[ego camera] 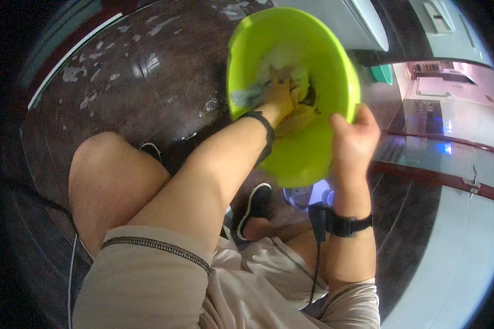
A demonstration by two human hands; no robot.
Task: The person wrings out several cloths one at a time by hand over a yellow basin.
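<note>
My right hand grips the rim of a lime-green plastic basin, which is held up and tilted above the floor. My left hand reaches into the basin and rests on its contents; blur hides whether the fingers close on anything. Under and around those fingers lies a whitish, soft-looking bundle, perhaps cloth. A dark piece shows beside it. Something pale and bluish lies near the basin's left wall, too blurred to name. Both wrists wear black bands.
Wet, shiny patches and whitish marks cover the dark floor. A translucent bluish plastic container stands below the basin, near my shoe. A white appliance-like body is beyond. Farther right are a teal basin and a door with a handle.
</note>
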